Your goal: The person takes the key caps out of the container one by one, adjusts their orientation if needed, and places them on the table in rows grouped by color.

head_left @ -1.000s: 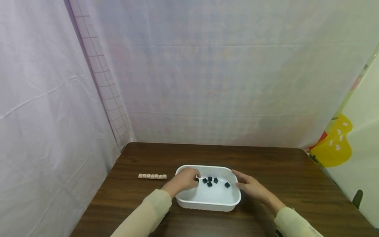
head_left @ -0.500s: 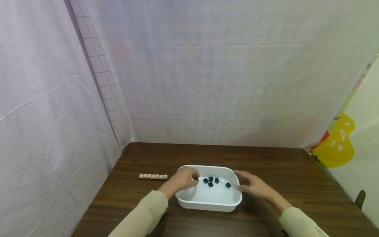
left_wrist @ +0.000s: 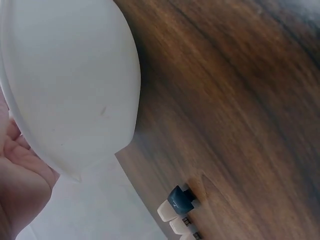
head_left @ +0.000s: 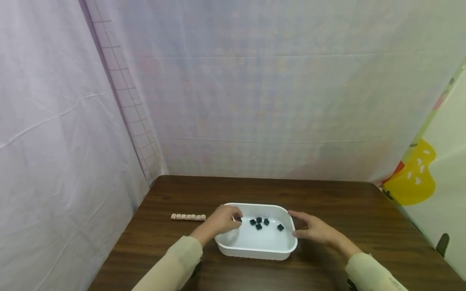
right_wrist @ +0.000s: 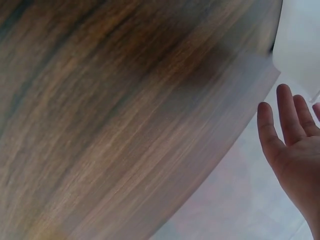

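Note:
A white tray (head_left: pixel 256 254) sits on the table, holding several loose dark keycaps (head_left: pixel 259 226). My left hand (head_left: pixel 218 220) is over the tray's left part and pinches a dark keycap (head_left: pixel 239 219) between thumb and fingers. At the tray's right end is my right hand (head_left: pixel 316 231), fingertips against or very near the rim; the right wrist view shows its fingers (right_wrist: pixel 287 112) extended and apart. Left of the tray, light keycaps (head_left: pixel 188 217) form a straight row. The left wrist view shows another dark keycap (left_wrist: pixel 180 200) on the table beside light ones.
The dark wooden table (head_left: pixel 327 202) reaches back to a pale hanging sheet (head_left: pixel 262 101). Another white sheet (head_left: pixel 65 141) hangs along the left side. A yellow printed shape (head_left: pixel 411 178) is on the cloth at the right.
My left hand has drawn slightly left within the tray, with the dark keycap lifted in its fingertips. My right hand stays at the right rim, nearly still.

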{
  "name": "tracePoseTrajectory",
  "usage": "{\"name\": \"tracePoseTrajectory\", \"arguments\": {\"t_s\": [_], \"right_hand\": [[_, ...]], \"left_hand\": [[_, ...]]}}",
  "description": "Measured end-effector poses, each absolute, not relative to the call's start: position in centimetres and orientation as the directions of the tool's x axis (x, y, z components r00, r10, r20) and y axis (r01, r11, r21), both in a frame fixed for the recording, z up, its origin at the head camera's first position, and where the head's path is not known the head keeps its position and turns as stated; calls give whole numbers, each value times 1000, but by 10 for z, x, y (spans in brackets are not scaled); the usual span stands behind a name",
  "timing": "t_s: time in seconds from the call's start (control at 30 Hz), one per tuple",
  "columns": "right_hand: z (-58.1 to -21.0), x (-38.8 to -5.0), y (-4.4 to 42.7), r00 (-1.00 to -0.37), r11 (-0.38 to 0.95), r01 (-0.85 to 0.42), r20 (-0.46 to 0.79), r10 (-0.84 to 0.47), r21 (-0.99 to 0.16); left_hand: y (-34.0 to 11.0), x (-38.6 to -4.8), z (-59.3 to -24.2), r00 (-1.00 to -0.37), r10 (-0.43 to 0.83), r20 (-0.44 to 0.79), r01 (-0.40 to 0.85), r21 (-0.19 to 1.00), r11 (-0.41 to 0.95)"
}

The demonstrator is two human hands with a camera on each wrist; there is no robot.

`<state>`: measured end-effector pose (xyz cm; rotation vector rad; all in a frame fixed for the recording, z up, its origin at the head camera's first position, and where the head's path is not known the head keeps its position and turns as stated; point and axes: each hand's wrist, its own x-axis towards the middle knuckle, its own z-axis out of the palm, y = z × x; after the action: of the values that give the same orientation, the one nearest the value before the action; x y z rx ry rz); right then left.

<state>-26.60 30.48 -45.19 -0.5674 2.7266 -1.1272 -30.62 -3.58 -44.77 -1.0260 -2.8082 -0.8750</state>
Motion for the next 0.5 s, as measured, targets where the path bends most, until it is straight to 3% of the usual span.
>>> {"name": "tracePoseTrajectory", "arguments": {"t_s": [0.33, 0.5], "right_hand": [[-449, -266, 304, -897, 605, -279, -23, -442, -746], [-450, -267, 304, -901, 606, -263, -35, -433, -750]], "left_hand": [[-44, -306, -443, -866, 478, 147, 433, 698, 570], [-51, -307, -443, -869, 459, 186, 430, 744, 511]]}}
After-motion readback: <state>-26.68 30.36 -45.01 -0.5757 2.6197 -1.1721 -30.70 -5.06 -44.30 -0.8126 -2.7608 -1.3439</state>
